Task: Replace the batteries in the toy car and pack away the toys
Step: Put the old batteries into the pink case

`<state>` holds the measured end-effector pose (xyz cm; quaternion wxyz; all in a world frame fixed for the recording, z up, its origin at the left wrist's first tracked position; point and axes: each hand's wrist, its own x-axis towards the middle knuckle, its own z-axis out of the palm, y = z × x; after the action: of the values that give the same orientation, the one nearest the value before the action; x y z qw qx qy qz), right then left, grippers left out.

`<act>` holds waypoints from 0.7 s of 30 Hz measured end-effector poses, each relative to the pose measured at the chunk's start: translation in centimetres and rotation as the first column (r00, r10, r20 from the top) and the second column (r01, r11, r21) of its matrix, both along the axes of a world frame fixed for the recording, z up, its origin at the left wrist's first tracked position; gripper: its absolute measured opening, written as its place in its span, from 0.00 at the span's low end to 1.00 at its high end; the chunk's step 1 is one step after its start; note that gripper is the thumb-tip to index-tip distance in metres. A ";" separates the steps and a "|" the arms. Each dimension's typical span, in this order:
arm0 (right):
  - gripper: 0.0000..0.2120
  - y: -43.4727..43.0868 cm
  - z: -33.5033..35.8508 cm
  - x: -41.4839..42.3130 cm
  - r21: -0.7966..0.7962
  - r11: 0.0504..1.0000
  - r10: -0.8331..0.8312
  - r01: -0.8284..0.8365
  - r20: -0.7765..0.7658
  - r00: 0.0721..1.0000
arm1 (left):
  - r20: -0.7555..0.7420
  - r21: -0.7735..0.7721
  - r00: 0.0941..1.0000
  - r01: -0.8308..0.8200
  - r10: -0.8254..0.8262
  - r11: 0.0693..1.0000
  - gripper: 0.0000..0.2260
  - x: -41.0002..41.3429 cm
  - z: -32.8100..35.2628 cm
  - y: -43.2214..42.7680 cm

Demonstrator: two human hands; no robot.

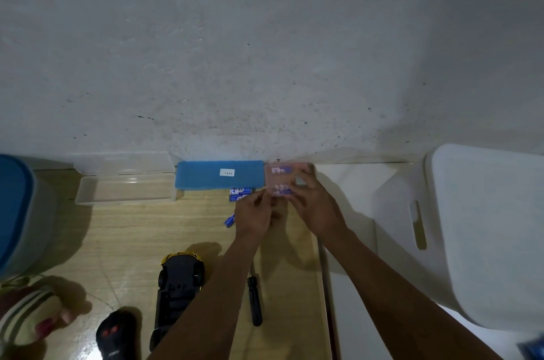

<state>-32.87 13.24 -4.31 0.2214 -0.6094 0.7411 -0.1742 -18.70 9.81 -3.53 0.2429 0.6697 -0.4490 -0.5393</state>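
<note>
A grey, speckled wall [265, 50] filled the view from 9 through 12 to 3 o'clock. A white bin [485, 227] stood at 4 o'clock, and a blue-lidded tub [14, 206] at 8 o'clock. The wooden floor [132, 242] ran beneath them. Against the wall's foot, at about 7 o'clock from the frame's centre, lay an open clear box [126, 188], with a flat blue lid [219, 175] just beside it at its 3 o'clock. The toy car [179, 286] lay belly-up at 6 o'clock, with a black remote [116, 336] at its 8 o'clock and a black screwdriver [254, 300] at its 3 o'clock.

The right hand [315, 203] gripped the right side of a pinkish translucent battery case [287, 180], held above the floor. The left hand [254, 212] pinched its lower left edge. Two blue batteries [240, 194] lay at 9 o'clock of the case, touching the blue lid's near edge. A third battery [229, 220] lay at 9 o'clock of the left hand.
</note>
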 end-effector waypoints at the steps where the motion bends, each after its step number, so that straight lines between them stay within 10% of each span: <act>1: 0.17 -0.1 0.0 0.0 0.001 1.000 -0.009 0.009 0.002 1.000 | 0.004 -0.004 1.000 0.003 -0.003 1.000 0.13 -0.1 0.0 -0.1; 9: 0.18 -0.7 1.1 -0.1 0.031 0.999 -0.014 0.016 -0.071 0.997 | 0.054 0.004 0.998 0.022 -0.022 1.000 0.13 -0.1 1.5 -0.4; 13: 0.25 -0.4 2.5 1.0 -0.123 0.992 -0.053 0.034 -0.156 0.986 | 0.096 -0.295 0.992 0.105 -0.080 0.950 0.10 3.5 4.4 0.0; 16: 0.11 0.8 2.7 4.0 -0.191 0.967 0.120 -0.169 -0.247 0.962 | 0.209 -0.445 0.976 0.151 -0.061 0.883 0.09 8.2 6.3 1.1; 21: 0.16 1.1 2.3 8.8 -0.033 0.926 0.362 -0.376 -0.205 0.909 | 0.521 0.002 0.832 0.225 -0.193 0.974 0.38 16.4 6.3 4.0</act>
<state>-24.03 14.34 -1.98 0.1548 -0.7600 0.6240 -0.0950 -2.33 13.81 2.76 0.0727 0.7291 -0.5841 -0.3491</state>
